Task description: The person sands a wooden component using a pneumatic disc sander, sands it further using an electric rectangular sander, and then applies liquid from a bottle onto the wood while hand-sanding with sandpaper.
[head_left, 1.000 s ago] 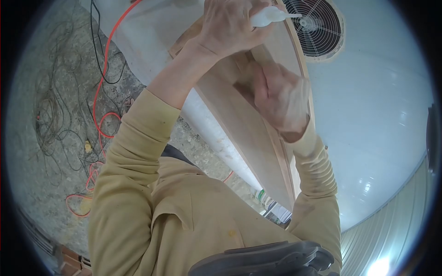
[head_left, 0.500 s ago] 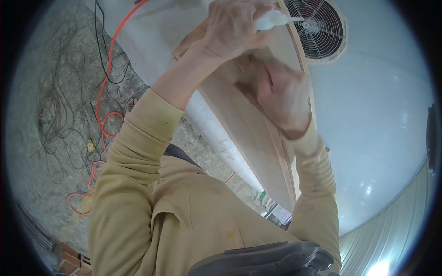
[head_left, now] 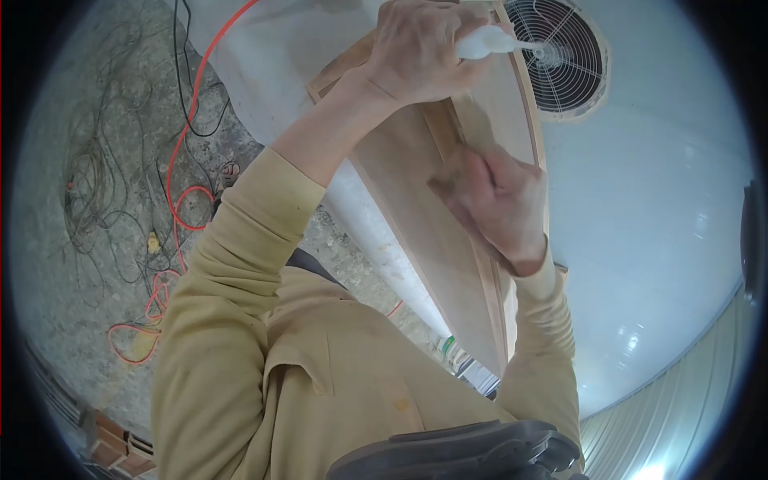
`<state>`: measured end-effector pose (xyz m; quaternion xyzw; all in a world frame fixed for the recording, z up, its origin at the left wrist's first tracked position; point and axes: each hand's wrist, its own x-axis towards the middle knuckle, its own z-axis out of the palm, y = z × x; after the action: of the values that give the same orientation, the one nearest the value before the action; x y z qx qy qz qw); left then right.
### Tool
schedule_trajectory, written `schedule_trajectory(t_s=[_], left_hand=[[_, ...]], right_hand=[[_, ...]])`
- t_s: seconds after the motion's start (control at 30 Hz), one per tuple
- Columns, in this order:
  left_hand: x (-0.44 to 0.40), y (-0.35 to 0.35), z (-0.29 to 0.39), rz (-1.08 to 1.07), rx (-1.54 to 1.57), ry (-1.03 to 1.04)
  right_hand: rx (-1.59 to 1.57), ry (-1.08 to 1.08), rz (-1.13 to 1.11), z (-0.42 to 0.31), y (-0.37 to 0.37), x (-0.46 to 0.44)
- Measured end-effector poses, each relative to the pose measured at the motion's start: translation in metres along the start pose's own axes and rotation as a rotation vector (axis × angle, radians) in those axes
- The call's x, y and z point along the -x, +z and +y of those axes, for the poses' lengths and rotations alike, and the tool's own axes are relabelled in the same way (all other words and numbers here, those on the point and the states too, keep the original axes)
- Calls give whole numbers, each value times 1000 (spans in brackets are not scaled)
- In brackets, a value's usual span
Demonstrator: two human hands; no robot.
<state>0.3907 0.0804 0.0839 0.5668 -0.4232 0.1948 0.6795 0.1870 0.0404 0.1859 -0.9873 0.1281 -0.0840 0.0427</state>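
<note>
My left hand [head_left: 420,52] is closed around a white squeeze bottle [head_left: 484,43] with a thin nozzle pointing right. The bottle is held above the far part of a long wooden panel [head_left: 416,208] edged with wooden strips. My right hand [head_left: 504,204], slightly blurred, is closed low over the panel near its right edge. A small brownish piece [head_left: 448,182] shows at its fingers; its kind cannot be made out. A raised wooden strip [head_left: 440,128] runs along the panel between both hands.
A round fan grille [head_left: 556,60] sits in the pale wall [head_left: 648,192] to the right. A white surface [head_left: 264,72] lies under the panel. An orange hose [head_left: 190,120] and tangled dark cables [head_left: 92,192] lie on the rough floor, with bricks [head_left: 120,448] at lower left.
My right hand has come down along the panel toward my body and looks less blurred. My left hand and the bottle have shifted slightly right in view.
</note>
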Motion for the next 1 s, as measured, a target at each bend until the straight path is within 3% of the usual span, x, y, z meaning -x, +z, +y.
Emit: schedule_trajectory(t_s=[0.07, 0.1, 0.17, 0.2, 0.3, 0.37, 0.4, 0.47, 0.6, 0.67, 0.7, 0.73, 0.8, 0.9, 1.0], left_hand=[[2, 0, 1, -51, -15, 2], [4, 7, -4, -57, -12, 10], [12, 22, -20, 195, 14, 213], [15, 20, -17, 185, 14, 217], [20, 17, -8, 204, -167, 185], [21, 19, -7, 229, -178, 163], [19, 19, -9, 221, -172, 173], [11, 14, -16, 61, 23, 148], [4, 13, -9, 149, 15, 236], [3, 5, -1, 54, -27, 118], [2, 6, -2, 48, -27, 123], [2, 8, -3, 61, -34, 130], [3, 13, -1, 62, -34, 138], [0, 9, 1, 121, -53, 179], [-2, 2, -2, -48, -78, 251]], right_hand=[[-223, 167, -200, 4, -7, 3], [-225, 171, -191, 1, -11, -8], [-33, -242, -239, -7, -22, -38], [-40, -237, -232, -2, -23, -33], [-340, -2, -420, 23, -31, -17], [-420, 328, -541, 31, -34, -10], [-426, 333, -529, 26, -34, -18], [-182, -83, -463, 13, -35, -44], [-386, -43, -472, 34, -30, -20], [-271, 223, -633, 36, -36, -15], [-277, 225, -627, 33, -30, -23], [-215, -8, -455, 27, -18, -37], [-153, -224, -274, 21, -13, -46], [-30, -123, -335, 21, -20, -33], [-204, 64, -404, 29, -32, 16]])
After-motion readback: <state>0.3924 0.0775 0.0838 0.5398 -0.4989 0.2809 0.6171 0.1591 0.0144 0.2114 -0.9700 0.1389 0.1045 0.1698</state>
